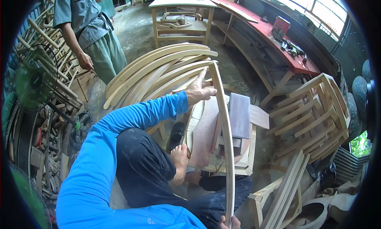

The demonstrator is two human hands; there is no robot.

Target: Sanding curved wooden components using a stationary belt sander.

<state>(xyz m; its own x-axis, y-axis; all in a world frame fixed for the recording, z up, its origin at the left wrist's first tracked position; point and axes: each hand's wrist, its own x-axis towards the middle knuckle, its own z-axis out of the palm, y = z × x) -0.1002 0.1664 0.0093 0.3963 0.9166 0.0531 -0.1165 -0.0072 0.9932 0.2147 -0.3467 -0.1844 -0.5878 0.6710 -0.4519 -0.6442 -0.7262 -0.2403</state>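
Observation:
A long, slightly curved wooden strip (225,129) runs from near my body away from me, across the middle of the view. My right hand (229,222) grips its near end at the lower edge, only partly visible. Close to the strip's far end is my left hand (197,91), its thumb and a stretched finger spread against the strip's left side; its other fingers are hidden. Below the strip stands a low wooden work stand (242,170) with flat boards and a grey block (239,116) on it. My bare foot (179,163) rests beside the stand.
A pile of curved wooden pieces (158,66) lies beyond my left arm. Stacked wooden frames (313,118) stand at right, straight strips (285,191) nearer. A person (85,30) stands at far left near a green fan (35,84). Behind are a white-topped table (182,0) and red bench (274,34).

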